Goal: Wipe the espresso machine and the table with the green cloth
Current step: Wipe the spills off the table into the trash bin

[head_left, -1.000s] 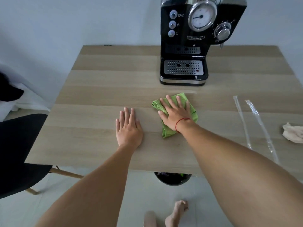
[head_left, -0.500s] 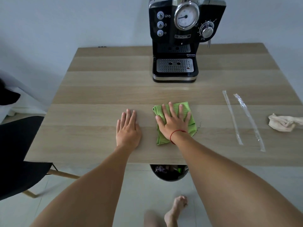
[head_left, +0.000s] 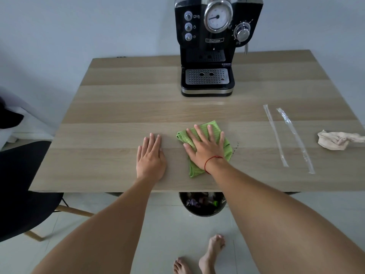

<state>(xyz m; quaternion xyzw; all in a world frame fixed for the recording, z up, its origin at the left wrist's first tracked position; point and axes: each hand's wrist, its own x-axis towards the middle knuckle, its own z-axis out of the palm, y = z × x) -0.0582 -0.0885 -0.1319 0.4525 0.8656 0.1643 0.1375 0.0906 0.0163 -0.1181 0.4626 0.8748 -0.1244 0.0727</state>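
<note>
The right grip (head_left: 205, 149) lies flat on the green cloth (head_left: 214, 129), palm down, its fingers (head_left: 199, 133) straight and spread, pressing the cloth onto the wooden worktop (head_left: 118, 115) rather than clutching it. A thin red string (head_left: 211, 160) circles that wrist. The cloth is bunched under the palm near the middle of the worktop's near half, its edges showing beyond the fingertips and below the wrist. Just right of the cloth a few dark specks (head_left: 236, 147) dot the wood. The left grip (head_left: 151, 157) rests on the bare worktop just beside the cloth and apart from it, palm down, fingers straight and held together, holding nothing. The black espresso machine (head_left: 209, 46) stands upright at the far edge against the wall, well apart from both grips, its perforated drip tray (head_left: 207, 76) facing the person. To the right lie two long clear plastic wrappers (head_left: 275, 135), side by side, and beyond them a crumpled beige rag (head_left: 335, 140) at the right edge. Under the near edge sits a dark bin (head_left: 201, 204); a black chair (head_left: 21, 184) stands at the left, and bare feet (head_left: 213, 252) show on the tiled floor.
</note>
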